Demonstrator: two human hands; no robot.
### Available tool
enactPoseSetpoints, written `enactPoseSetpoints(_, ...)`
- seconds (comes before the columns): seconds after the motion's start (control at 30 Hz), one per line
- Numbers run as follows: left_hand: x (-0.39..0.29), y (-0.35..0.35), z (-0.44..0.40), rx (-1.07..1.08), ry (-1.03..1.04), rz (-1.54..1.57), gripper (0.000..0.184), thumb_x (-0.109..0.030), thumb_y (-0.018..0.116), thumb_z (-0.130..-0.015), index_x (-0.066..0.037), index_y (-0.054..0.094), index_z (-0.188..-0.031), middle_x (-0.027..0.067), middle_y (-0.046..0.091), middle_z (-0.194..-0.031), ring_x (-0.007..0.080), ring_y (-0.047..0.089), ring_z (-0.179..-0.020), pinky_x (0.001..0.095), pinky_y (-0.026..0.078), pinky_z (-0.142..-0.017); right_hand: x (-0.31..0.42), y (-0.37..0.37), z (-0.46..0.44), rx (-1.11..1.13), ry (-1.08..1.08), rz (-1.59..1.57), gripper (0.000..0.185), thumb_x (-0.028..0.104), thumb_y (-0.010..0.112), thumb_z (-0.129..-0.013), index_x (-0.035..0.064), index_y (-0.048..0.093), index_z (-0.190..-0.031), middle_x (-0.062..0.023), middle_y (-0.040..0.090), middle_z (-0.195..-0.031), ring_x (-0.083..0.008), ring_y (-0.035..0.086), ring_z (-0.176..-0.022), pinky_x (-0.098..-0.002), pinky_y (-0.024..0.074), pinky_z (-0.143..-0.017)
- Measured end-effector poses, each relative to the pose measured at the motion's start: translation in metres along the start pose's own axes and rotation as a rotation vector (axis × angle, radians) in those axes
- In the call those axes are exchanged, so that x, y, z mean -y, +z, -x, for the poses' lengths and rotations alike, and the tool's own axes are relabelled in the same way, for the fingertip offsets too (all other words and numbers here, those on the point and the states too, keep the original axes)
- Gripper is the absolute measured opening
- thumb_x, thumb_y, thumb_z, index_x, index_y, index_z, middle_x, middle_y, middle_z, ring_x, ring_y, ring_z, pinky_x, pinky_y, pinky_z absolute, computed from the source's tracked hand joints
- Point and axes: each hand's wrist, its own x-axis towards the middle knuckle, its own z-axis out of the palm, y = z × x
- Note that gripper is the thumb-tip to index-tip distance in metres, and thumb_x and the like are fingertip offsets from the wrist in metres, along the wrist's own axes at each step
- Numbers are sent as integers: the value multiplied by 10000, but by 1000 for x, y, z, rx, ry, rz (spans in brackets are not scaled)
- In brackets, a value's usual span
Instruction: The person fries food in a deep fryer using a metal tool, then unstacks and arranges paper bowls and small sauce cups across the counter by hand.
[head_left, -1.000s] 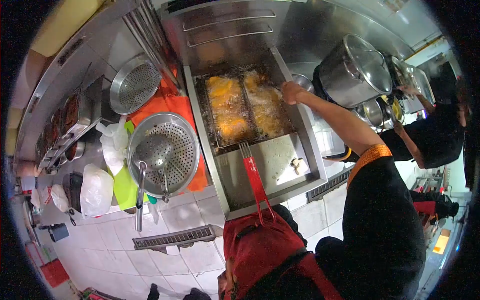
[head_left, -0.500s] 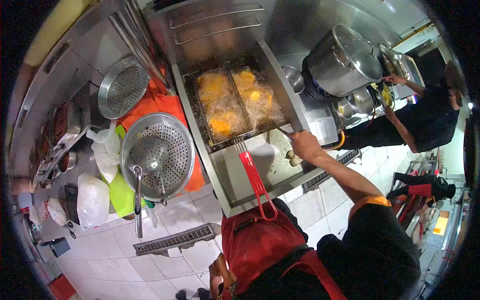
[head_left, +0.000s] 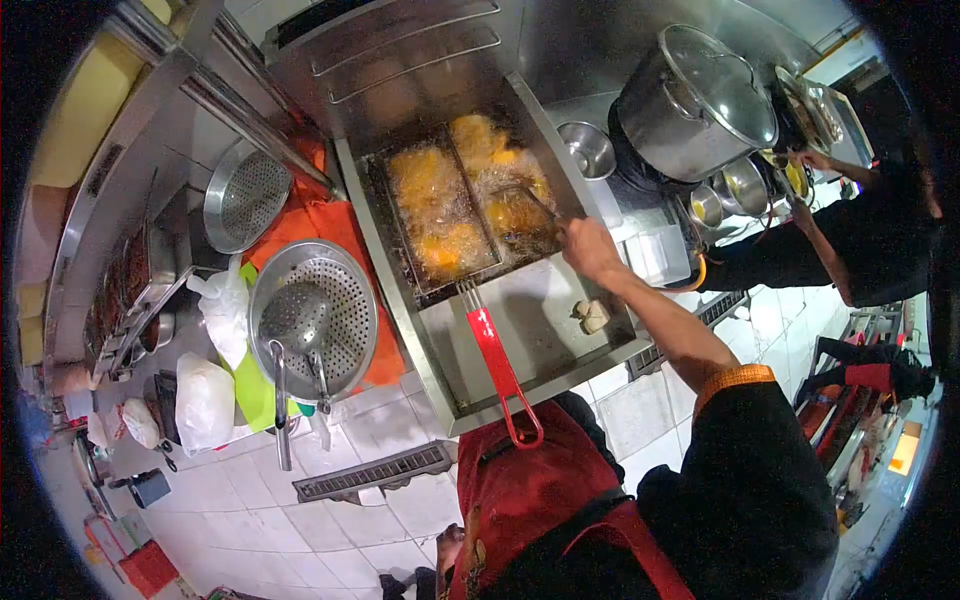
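Note:
My right hand [head_left: 592, 248] is closed around the handle of a long metal utensil [head_left: 540, 206], whose exact kind I cannot make out. The utensil's far end reaches into the bubbling oil on the right side of the fryer [head_left: 590, 180], among golden pieces of frying food [head_left: 515, 212]. Left of it, a wire fry basket [head_left: 462, 185] holds more golden pieces [head_left: 430, 180] in the oil. Its red handle [head_left: 492, 358] rests across the fryer's front ledge. Low beside the red apron [head_left: 530, 480], my left hand [head_left: 450, 547] shows only in part, with its fingers unclear.
A steel colander [head_left: 355, 330] with a perforated ladle [head_left: 295, 318] in it stands at left on orange cloth [head_left: 385, 350]. A lidded stockpot [head_left: 680, 120] is at right. A pale lump [head_left: 593, 316] lies on the ledge. Another person [head_left: 860, 240] works at far right.
My right hand has moved up and slightly left, bringing the utensil's end farther into the right side of the oil. The camera view has shifted a little.

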Motion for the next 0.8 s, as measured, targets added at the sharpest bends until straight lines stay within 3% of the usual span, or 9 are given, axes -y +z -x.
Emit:
enactPoseSetpoints(0.17,-19,-10,16,-9,-66,221,365,-282,651,-748,19,545,-925,156,652,-804,367,621,-733,424,499,-653,21,-47,-17,-243,-145,-25,172,73,566,-761,5,656,-891,-258,633,-780,-406,637,-753,-470,528,-671)
enactPoseSetpoints(0.23,-22,-24,18,-357,561,-74,366,-326,629,-793,29,586,-872,105,611,-670,296,591,-568,386,470,-526,25,-49,-64,-258,-159,82,187,115,553,-778,37,656,-912,-229,639,-816,-396,631,-766,-471,525,-688)
enactPoseSetpoints(0.27,-18,-29,14,-365,559,-72,366,-326,629,-793,29,586,-872,105,611,-670,296,591,-568,386,470,-526,15,-30,-98,-277,-186,162,191,128,550,-781,41,659,-912,-213,646,-829,-396,630,-763,-474,526,-690)
enactPoseSetpoints(0.33,1,-24,10,44,-460,1442,378,-365,583,-847,9,624,-817,43,523,-537,176,505,-425,308,383,-403,29,-26,-123,-204,-129,199,187,143,554,-779,42,662,-894,-206,649,-833,-398,629,-759,-476,523,-687)
enactPoseSetpoints(0.37,-95,-105,20,-170,-396,1047,459,-433,522,-892,-4,621,-763,4,463,-472,95,427,-360,255,309,-353,38,-21,-130,-132,-60,239,185,157,558,-777,43,664,-876,-198,652,-837,-399,627,-756,-479,521,-683)
enactPoseSetpoints(0.4,-83,-100,19,-340,-17,534,492,-454,503,-900,-1,613,-743,1,463,-469,103,415,-345,267,303,-345,39,-13,-128,-127,-68,244,185,157,558,-777,43,664,-876,-198,652,-837,-399,627,-756,-479,521,-683)
enactPoseSetpoints(0.6,-38,-119,-15,-146,-35,670,465,-449,535,-892,9,608,-846,9,504,-517,102,408,-350,278,304,-348,25,-22,-76,-88,-274,255,183,182,556,-767,20,640,-773,-239,630,-808,-412,619,-794,-482,499,-734)
enactPoseSetpoints(0.67,-10,-100,-34,-154,31,1112,480,-460,537,-887,16,599,-904,12,500,-526,107,404,-364,275,315,-355,31,-39,-47,-65,-182,236,173,157,570,-762,26,662,-826,-238,631,-821,-405,621,-794,-471,506,-724)
enactPoseSetpoints(0.8,5,-115,-35,90,-331,1326,456,-393,473,-907,22,625,-796,20,463,-482,128,401,-357,286,324,-352,53,-96,41,-55,-144,98,267,134,604,-776,102,677,-1031,-223,642,-877,-383,631,-787,-455,514,-716)
